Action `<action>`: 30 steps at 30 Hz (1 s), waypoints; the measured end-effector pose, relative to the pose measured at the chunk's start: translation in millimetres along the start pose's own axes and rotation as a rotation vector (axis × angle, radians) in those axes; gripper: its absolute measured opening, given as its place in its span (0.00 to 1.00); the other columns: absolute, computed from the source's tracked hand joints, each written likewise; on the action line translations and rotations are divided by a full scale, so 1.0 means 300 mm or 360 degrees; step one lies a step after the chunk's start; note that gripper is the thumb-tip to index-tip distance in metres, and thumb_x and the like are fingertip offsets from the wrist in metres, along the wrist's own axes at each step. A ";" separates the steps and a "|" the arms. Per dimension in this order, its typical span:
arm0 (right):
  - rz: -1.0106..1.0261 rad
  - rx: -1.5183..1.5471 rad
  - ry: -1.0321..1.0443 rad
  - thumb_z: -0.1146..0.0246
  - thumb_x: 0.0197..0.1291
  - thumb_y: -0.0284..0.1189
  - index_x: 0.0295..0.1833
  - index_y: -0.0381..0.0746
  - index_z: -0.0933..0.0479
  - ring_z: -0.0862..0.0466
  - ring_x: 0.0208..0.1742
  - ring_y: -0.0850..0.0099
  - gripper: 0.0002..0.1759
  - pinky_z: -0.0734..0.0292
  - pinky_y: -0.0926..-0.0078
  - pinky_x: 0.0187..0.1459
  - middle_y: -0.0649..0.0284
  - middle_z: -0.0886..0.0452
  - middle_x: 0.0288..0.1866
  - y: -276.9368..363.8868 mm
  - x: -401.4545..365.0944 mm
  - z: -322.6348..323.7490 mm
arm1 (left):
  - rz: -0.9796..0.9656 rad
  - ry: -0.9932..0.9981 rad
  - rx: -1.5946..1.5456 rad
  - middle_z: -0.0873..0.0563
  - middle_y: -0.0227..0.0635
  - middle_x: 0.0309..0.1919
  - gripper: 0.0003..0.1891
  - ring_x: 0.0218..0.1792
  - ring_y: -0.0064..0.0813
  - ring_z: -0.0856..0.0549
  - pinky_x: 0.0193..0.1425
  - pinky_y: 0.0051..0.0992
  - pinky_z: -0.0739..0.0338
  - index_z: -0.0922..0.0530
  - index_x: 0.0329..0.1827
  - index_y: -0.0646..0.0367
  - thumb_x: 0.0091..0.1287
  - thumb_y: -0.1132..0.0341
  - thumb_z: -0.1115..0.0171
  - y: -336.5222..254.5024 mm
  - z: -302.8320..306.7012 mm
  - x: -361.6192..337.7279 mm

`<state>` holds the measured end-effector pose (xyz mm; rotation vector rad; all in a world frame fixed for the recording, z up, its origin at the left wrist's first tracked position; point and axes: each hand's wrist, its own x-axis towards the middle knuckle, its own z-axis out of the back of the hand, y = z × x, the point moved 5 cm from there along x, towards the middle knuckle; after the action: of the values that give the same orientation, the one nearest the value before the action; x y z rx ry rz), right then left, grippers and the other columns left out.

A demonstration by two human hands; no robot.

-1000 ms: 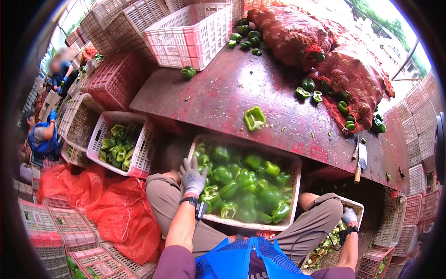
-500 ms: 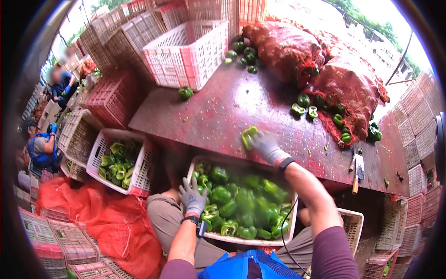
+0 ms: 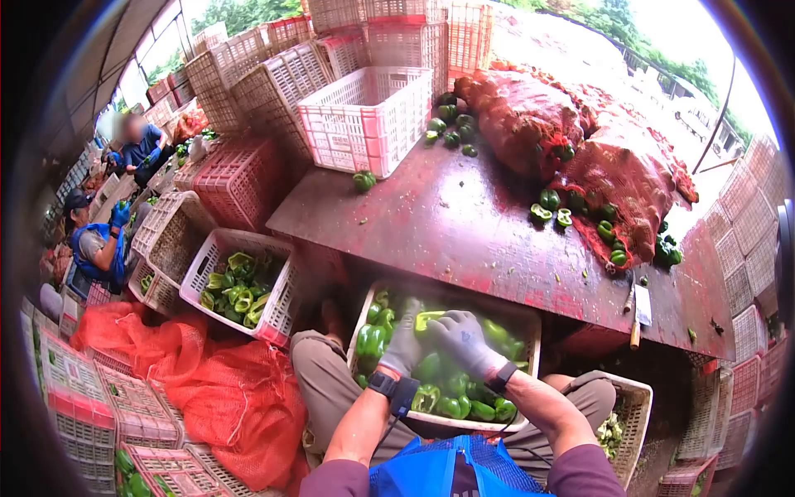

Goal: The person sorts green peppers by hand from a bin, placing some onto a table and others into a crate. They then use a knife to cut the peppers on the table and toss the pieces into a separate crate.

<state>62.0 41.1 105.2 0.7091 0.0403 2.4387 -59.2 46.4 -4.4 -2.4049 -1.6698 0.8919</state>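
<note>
Both hands, in grey gloves, are over a white crate point(image 3: 370, 300) of green peppers point(image 3: 458, 404) between the person's legs. My right hand point(image 3: 465, 341) has its fingers closed round a cut green pepper point(image 3: 426, 320). Close on its left, my left hand point(image 3: 403, 341) points up beside the same pepper; its fingers are blurred, and whether it grips anything does not show. On the table point(image 3: 464, 224) beyond lie cut pepper halves point(image 3: 541, 213), whole peppers and a cleaver point(image 3: 643, 305) with a wooden handle.
Red mesh sacks point(image 3: 623, 178) lie on the table's right side. A pink-white crate point(image 3: 364, 120) stands on its far left. Another crate of cut peppers point(image 3: 196, 279) is at left, near red netting point(image 3: 224, 389). Two people point(image 3: 98, 240) sit at far left among stacked crates.
My right hand has come back from the table to the crate with the cut pepper. My left hand has moved up and inward beside it. The view has shifted.
</note>
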 end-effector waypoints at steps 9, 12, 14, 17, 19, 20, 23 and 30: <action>-0.0637 0.0304 -0.0393 0.36 0.57 0.29 0.39 0.43 0.19 0.19 0.45 0.51 0.05 0.26 0.53 0.47 0.56 0.17 0.35 0.022 -0.118 -0.091 | -0.0769 -0.0401 0.0408 0.24 0.39 0.62 0.28 0.61 0.31 0.25 0.70 0.33 0.33 0.37 0.75 0.62 0.73 0.63 0.50 0.090 -0.109 -0.124; -0.0997 0.0450 -0.0364 0.37 0.63 0.31 0.37 0.40 0.18 0.19 0.44 0.49 0.07 0.25 0.53 0.45 0.52 0.17 0.35 -0.006 -0.169 -0.199 | -0.1417 -0.0574 0.2788 0.34 0.59 0.72 0.26 0.74 0.49 0.34 0.77 0.39 0.38 0.36 0.73 0.65 0.75 0.63 0.51 0.151 0.014 -0.077; -0.1088 0.0677 -0.0450 0.37 0.64 0.32 0.40 0.39 0.17 0.18 0.43 0.55 0.08 0.24 0.58 0.45 0.53 0.16 0.36 -0.010 -0.173 -0.179 | -0.1225 -0.0415 0.1988 0.33 0.57 0.72 0.27 0.73 0.47 0.33 0.76 0.38 0.37 0.37 0.75 0.64 0.75 0.64 0.52 0.122 0.053 -0.079; -0.1294 0.1720 -0.0540 0.39 0.69 0.29 0.46 0.36 0.18 0.21 0.39 0.78 0.08 0.24 0.77 0.46 0.65 0.17 0.35 -0.059 -0.150 -0.092 | -0.0801 -0.0300 0.0977 0.31 0.49 0.71 0.27 0.70 0.39 0.29 0.74 0.33 0.33 0.40 0.77 0.65 0.75 0.66 0.55 0.018 -0.058 -0.206; -0.1321 0.1853 -0.0706 0.41 0.73 0.30 0.47 0.36 0.19 0.20 0.40 0.79 0.10 0.24 0.78 0.47 0.68 0.17 0.38 -0.098 -0.115 0.080 | -0.0971 -0.0226 0.1131 0.24 0.43 0.65 0.26 0.61 0.30 0.20 0.67 0.28 0.25 0.39 0.77 0.64 0.75 0.71 0.55 -0.099 -0.027 -0.221; -0.1271 0.1767 -0.0764 0.41 0.74 0.32 0.48 0.36 0.18 0.20 0.41 0.80 0.11 0.24 0.78 0.47 0.69 0.16 0.39 -0.130 -0.115 0.164 | -0.1166 -0.0300 0.1256 0.24 0.43 0.65 0.26 0.62 0.32 0.21 0.68 0.30 0.26 0.38 0.77 0.63 0.75 0.72 0.54 -0.160 -0.010 -0.219; -0.1226 0.1527 -0.0966 0.44 0.76 0.33 0.51 0.35 0.18 0.19 0.43 0.80 0.13 0.24 0.80 0.49 0.67 0.15 0.41 -0.264 -0.200 0.340 | -0.1707 -0.0672 0.2825 0.31 0.49 0.72 0.28 0.68 0.46 0.26 0.72 0.37 0.31 0.35 0.75 0.57 0.71 0.69 0.48 -0.272 -0.062 -0.276; -0.1195 0.0181 -0.1022 0.44 0.74 0.30 0.52 0.35 0.20 0.17 0.43 0.69 0.12 0.25 0.72 0.50 0.61 0.15 0.42 -0.407 -0.579 0.762 | -0.0941 -0.0411 0.4176 0.31 0.37 0.74 0.35 0.74 0.53 0.37 0.74 0.59 0.43 0.34 0.77 0.45 0.65 0.51 0.37 -0.035 0.099 -0.068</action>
<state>359.7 16.1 195.2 1.2328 0.1594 1.4399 -87.6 25.0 -16.5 0.0231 -0.0314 1.4013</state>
